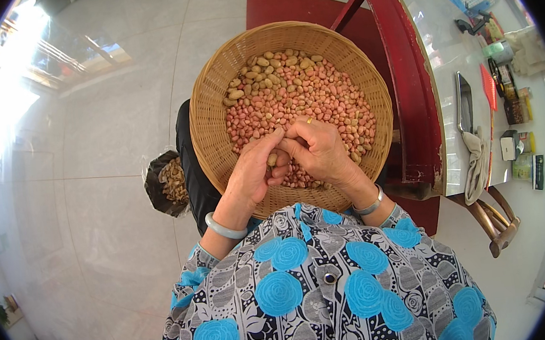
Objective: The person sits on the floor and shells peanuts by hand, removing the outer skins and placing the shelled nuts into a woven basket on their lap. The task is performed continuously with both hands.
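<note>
A round woven wicker basket (208, 112) rests on my lap, holding many shelled pink peanuts (319, 96) and, toward its far left side, unshelled peanuts (256, 73). Over the near half of the basket my two hands meet at the fingertips. My left hand (250, 169) has its fingers curled round a peanut in its shell (272, 160). The thumb and forefinger of my right hand (322, 150) are pinched together against the left thumb. Whatever lies between those fingertips is hidden.
Left of my leg, a black plastic bag (155, 181) contains empty peanut shells (173, 179). Close on the right stands a red wooden table (418, 121); a cleaver-like tool (464, 102), a red fly swatter (488, 87), a cloth (476, 160) and several jars lie on its top. A wooden chair (497, 224) stands near its end.
</note>
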### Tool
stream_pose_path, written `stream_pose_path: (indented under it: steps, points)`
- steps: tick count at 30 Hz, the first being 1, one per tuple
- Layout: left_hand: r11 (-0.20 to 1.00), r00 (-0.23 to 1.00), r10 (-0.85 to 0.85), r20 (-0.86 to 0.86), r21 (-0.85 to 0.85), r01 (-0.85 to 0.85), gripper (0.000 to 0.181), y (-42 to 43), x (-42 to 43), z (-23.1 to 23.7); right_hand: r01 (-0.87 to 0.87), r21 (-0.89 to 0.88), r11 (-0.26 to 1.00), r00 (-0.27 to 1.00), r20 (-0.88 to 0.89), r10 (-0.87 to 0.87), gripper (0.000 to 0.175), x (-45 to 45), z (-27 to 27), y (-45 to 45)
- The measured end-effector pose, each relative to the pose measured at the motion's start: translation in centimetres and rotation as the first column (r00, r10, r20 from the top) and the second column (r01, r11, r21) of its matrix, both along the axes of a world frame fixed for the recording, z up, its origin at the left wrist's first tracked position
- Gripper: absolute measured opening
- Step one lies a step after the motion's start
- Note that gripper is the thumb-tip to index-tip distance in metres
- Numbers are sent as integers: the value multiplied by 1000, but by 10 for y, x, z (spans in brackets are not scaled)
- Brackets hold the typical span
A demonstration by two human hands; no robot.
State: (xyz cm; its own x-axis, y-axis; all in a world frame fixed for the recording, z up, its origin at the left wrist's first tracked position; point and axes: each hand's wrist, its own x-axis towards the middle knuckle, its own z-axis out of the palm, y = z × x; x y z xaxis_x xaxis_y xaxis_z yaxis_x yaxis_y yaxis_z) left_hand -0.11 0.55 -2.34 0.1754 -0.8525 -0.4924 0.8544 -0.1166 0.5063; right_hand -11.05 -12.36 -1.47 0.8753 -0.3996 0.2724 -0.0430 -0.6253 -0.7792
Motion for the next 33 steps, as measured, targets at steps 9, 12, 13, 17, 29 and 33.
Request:
stream_pose_path:
  steps: [9,12,13,17,29,33]
  points:
    - [999,999,-32,9,-10,32,32,-1,0,1,-104,-68,992,994,-35,102,18,-1,0,-10]
    - [998,995,-55,-83,-44,51,31,1,3,-1,-95,-132,987,995,-33,91,17,-3,-1,-8]
    - [997,994,-58,-88,-58,53,31,1,3,-2,-93,-123,988,996,-24,90,16,-4,-2,-8]
    - [997,993,-28,-114,-73,19,29,1,1,-1,-39,216,976,999,-22,45,14,-6,-6,-5]
    - [977,453,140,881,-48,-209,17,-6,-18,-3,186,677,712,976,-47,-211,21,-10,-9,-27]
    - [977,926,213,313,-52,-207,22,0,-3,-3,236,657,716,969,-107,-220,20,-9,-5,-25]
